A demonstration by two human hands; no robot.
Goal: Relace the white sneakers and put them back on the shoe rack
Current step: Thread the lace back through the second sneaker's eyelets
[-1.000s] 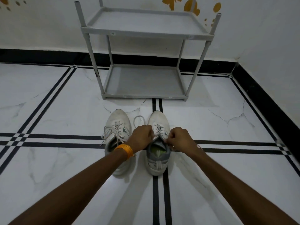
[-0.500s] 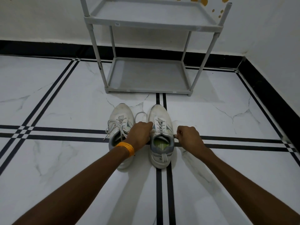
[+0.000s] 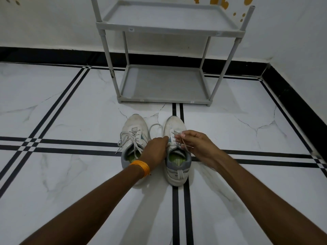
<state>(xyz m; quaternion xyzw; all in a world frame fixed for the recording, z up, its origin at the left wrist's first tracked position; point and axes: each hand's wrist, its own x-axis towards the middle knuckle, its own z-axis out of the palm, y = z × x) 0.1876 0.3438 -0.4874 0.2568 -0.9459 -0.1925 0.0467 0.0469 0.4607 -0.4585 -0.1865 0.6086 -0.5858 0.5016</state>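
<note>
Two white sneakers stand side by side on the marble floor (image 3: 70,183), toes toward a grey shoe rack (image 3: 166,29) with two shelves, both bare, set against the wall. The left sneaker (image 3: 135,128) has its lace threaded but loose, the ends trailing off its side; the right sneaker (image 3: 175,124) sits on a pair of black floor stripes, with a loop of lace (image 3: 155,125) lying on the tile between the two shoes. Both arms reach forward from the bottom of the view. The left hand (image 3: 156,150), with one orange band (image 3: 140,167) at the wrist, is curled closed against the inner side of the right sneaker near its opening; what its fingers grip cannot be made out. The right hand (image 3: 196,145) is raised a little over the same shoe's eyelets, thumb and forefinger pinching a thin lace end that runs back across the hand. Small stickers on the rack's front rails carry marks too small to read, and no brand shows on the shoes.
</note>
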